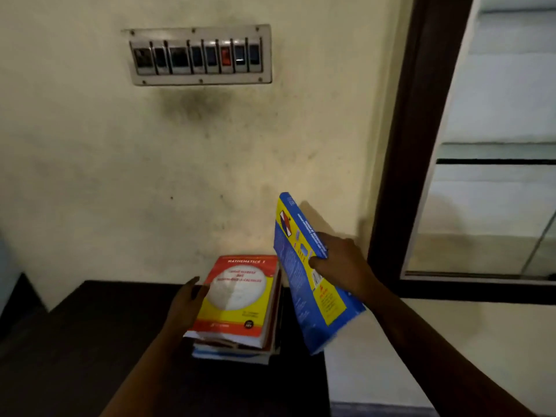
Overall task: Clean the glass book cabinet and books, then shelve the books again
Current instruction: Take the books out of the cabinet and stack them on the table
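Blue book (304,281) near-upright, top tipped left, gripped by right hand (340,263), left hand (188,299) spread by stack (237,305)

This looks like a room in a home, a lived-in study corner rather than an office. The cream plastered wall (90,145) is smudged with dark marks below a metal switch panel (198,55) of rocker switches, one of them red. A stack of textbooks (237,308) lies on a dark worktop (90,341) against the wall. To the right stands a glass-fronted cabinet (415,145) with a dark wooden frame.
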